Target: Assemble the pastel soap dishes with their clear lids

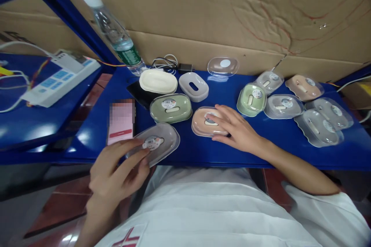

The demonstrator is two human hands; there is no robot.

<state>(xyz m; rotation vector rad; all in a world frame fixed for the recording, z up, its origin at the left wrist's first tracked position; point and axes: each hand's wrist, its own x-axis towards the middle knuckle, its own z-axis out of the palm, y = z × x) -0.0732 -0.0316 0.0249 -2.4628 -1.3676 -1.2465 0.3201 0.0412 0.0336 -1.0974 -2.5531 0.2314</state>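
Observation:
My left hand point(116, 170) grips the left end of a grey soap box point(169, 139) at the table's front edge, its fingertips on the round sticker of the clear lid. A peach soap box point(199, 123) lies further right, with my right hand point(239, 129) over its right end. One finger rests on that sticker, while the thumb is at the near side. Just behind them sit a green soap box point(185, 110) with a clear lid, a lidless grey box point(199, 92) with an oval slot, and a cream tray point(158, 81).
Several lidded soap boxes point(284, 112) stand in a group at the right. A loose clear lid point(216, 67) leans at the back. On the left are a phone point(120, 121), a water bottle point(113, 31) and a power strip point(58, 81). Cardboard point(185, 11) backs the blue table point(226, 154).

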